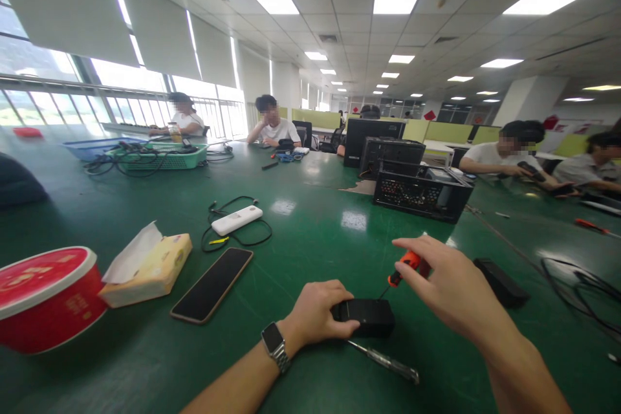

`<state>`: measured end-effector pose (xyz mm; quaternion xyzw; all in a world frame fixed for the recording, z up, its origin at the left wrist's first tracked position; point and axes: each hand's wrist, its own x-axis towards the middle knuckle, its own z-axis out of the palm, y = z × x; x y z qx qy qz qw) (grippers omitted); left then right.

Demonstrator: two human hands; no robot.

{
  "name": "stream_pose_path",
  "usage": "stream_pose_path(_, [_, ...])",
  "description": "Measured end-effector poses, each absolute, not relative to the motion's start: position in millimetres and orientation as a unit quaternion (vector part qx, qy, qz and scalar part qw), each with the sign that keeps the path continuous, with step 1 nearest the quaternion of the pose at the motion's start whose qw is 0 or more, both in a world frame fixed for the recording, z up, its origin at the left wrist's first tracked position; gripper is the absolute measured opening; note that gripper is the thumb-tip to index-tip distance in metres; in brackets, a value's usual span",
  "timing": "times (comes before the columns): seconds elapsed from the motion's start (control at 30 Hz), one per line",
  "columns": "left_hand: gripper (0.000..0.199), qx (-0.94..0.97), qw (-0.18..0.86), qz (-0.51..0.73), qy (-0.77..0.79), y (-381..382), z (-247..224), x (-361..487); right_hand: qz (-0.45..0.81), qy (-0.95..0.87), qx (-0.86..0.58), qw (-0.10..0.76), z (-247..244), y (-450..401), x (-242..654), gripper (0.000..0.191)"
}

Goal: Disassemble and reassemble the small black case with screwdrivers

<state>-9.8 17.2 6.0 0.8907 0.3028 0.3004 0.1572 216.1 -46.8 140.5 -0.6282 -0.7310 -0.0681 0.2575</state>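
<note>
My left hand (320, 312), with a watch (274, 340) on its wrist, grips the left end of a black box-shaped device (371, 317) lying on the green table. Thumb and fingers press on its near and far sides. In my right hand (441, 272) is a screwdriver (406, 266) with an orange and black handle. Its thin shaft slants down to the far top edge of the device; whether the tip sits in a screw is too small to tell. A second screwdriver (388, 362) with a clear handle lies just in front of the device.
Left of my hands lie a phone (213, 284), a tissue pack (155, 272), a red tub (48, 297) and a white power bank (237, 220) with a cable. Another black block (502, 281) lies to the right. Open computer cases (422, 194) and a green basket (187, 158) stand farther back. Several people sit around.
</note>
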Motion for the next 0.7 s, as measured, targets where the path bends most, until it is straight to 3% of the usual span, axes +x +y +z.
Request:
stream_pose_path(0.4, [0.035,0.892,0.158,0.302,0.297,17.9,5.6,-10.3,-0.124,-0.688,-0.668,0.256,138.7,-45.4,209.3,0.028])
stream_pose_path(0.7, [0.034,0.891,0.157,0.300,0.303,17.1,7.1,-10.0,-0.083,-0.682,-0.689,0.232,141.8,-48.4,207.8,0.028])
